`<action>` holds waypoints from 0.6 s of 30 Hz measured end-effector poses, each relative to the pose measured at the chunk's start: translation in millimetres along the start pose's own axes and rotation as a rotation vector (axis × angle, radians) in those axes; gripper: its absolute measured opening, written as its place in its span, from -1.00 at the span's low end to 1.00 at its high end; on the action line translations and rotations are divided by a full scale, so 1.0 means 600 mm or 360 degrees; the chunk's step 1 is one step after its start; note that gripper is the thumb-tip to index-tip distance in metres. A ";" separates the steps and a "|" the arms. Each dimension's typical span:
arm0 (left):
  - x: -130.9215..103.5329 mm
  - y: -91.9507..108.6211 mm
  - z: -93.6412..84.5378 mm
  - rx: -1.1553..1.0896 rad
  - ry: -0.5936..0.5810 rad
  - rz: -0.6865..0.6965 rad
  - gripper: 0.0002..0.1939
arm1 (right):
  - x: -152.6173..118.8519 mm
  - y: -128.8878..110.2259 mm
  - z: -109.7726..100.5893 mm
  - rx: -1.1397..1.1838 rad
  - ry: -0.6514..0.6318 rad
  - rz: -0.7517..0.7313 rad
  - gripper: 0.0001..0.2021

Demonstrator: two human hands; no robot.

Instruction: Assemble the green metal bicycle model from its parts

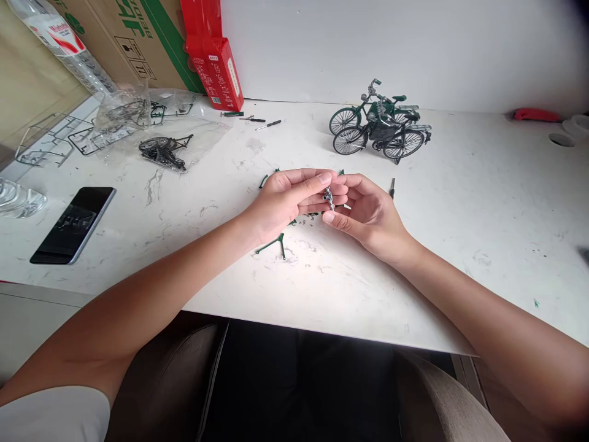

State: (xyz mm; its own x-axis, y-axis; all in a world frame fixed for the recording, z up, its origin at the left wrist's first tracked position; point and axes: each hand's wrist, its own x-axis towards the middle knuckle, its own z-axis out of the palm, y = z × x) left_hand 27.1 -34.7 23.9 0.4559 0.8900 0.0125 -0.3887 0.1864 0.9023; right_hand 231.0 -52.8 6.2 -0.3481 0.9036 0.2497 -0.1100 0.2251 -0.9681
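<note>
Above the middle of the table, my left hand (289, 199) and my right hand (370, 212) meet at the fingertips. Between them is a small silver model part (328, 197), its exact kind too small to make out. My left thumb and fingers pinch its upper end; my right thumb touches near its lower end, with the fingers curled around behind. Below the hands lie tiny loose parts (313, 215), partly hidden. A green forked frame piece (278, 244) rests on the table nearer to me.
Two model bicycles (380, 126) stand at the back right. A small screwdriver (392, 187) lies right of my hands, with more tools (269, 124) behind. At left are a phone (73, 225), bagged parts (165, 150), a bottle (69, 46) and a red box (216, 73).
</note>
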 end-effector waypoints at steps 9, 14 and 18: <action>-0.002 0.002 0.005 0.0017 0.0038 -0.0006 -0.66 | 0.002 -0.004 -0.001 0.0136 -0.0015 0.0149 -0.45; -0.003 0.002 0.004 0.0058 0.0028 0.0009 -0.64 | 0.001 -0.002 -0.004 0.0134 0.0004 0.0164 -0.48; -0.003 0.001 0.004 0.0093 0.0035 0.0014 -0.63 | 0.002 -0.003 -0.003 0.0138 -0.0003 0.0167 -0.49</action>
State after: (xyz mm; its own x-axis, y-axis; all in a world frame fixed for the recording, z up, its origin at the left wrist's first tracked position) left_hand 28.0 -37.3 25.5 0.4348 0.9004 0.0119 -0.3450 0.1544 0.9258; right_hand 232.6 -51.7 8.3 -0.3635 0.9199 0.1470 -0.1529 0.0968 -0.9835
